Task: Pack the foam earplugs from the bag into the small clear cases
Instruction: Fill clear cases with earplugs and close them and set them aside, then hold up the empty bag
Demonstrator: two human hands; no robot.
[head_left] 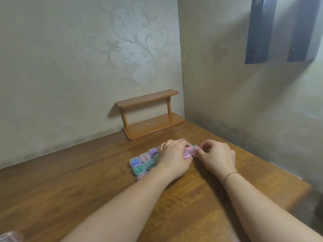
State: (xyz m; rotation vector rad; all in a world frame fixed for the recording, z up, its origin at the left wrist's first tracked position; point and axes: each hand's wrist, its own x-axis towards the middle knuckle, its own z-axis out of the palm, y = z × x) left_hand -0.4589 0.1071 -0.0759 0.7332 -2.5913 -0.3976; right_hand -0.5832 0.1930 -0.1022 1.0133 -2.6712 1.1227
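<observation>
Several small clear cases (139,163) holding blue, green, pink and purple earplugs lie packed side by side on the wooden table (87,180). My left hand (173,158) lies over the right part of that group, its fingers curled on a pink case (187,155). My right hand (216,157) pinches another clear case (194,151) right beside it, thumb on its near side. The cases under my left hand are hidden. The bag is not in view.
A small two-tier wooden shelf (150,116) stands against the wall behind the cases, with a tiny object on its lower tier. Walls close the table at the back and right. A clear plastic thing (8,237) shows at the bottom left corner.
</observation>
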